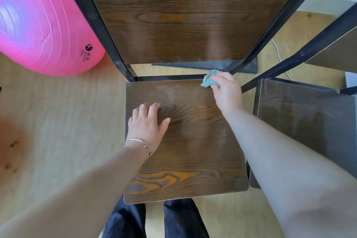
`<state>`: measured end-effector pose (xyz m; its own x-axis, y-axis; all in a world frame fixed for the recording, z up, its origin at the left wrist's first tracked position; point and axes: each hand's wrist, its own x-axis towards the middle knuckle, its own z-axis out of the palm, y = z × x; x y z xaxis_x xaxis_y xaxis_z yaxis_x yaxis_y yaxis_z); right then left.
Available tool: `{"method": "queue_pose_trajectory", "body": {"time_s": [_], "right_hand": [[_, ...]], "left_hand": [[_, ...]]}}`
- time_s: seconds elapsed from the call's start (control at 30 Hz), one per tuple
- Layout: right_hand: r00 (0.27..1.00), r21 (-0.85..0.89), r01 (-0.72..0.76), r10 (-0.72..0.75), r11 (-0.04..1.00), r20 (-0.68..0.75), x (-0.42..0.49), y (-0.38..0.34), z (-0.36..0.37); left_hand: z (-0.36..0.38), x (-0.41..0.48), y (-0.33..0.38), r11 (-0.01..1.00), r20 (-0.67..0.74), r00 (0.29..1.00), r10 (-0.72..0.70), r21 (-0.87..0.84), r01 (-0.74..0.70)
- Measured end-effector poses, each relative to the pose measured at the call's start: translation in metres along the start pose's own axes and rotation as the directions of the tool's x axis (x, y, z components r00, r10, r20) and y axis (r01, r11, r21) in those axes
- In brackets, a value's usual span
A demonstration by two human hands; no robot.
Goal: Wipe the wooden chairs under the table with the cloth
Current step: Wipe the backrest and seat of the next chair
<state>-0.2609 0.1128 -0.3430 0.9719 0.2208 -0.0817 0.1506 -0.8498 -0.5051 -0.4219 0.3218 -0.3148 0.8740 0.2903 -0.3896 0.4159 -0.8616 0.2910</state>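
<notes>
Teal cloth [210, 78], bunched, pinched in the curled fingers [216, 80] of the right hand [227, 92] and pressed to the far right corner of the wooden chair seat [189, 150], just below the backrest [193, 15]. Near and left of that grip, left hand [146, 124] laid flat on the same seat, straight-fingered, thumb spread, holding nothing; thin bracelet [139, 142] at the wrist. Right of the grip, a second wooden chair [305, 121] close beside. Well off left, pink ball [42, 25] on pale floor [67, 112].
</notes>
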Motion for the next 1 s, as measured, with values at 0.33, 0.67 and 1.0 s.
{"method": "queue_pose_trajectory", "body": {"time_s": [0.33,0.67,1.0], "right_hand": [[0.996,-0.251,0.068,-0.05,0.965,0.076,0.008,0.014,-0.001],[0.982,-0.598,0.156,-0.057,0.786,0.182,0.022,0.002,-0.004],[0.931,-0.42,0.121,0.044,0.9,0.362,0.049,0.015,-0.006]], "left_hand": [[0.006,0.01,0.012,1.0,0.026,0.999,0.023,0.011,-0.023],[0.009,0.043,0.043,0.997,0.031,0.996,0.082,0.011,-0.083],[0.004,0.074,0.062,0.994,0.003,0.995,0.102,0.025,-0.102]]}}
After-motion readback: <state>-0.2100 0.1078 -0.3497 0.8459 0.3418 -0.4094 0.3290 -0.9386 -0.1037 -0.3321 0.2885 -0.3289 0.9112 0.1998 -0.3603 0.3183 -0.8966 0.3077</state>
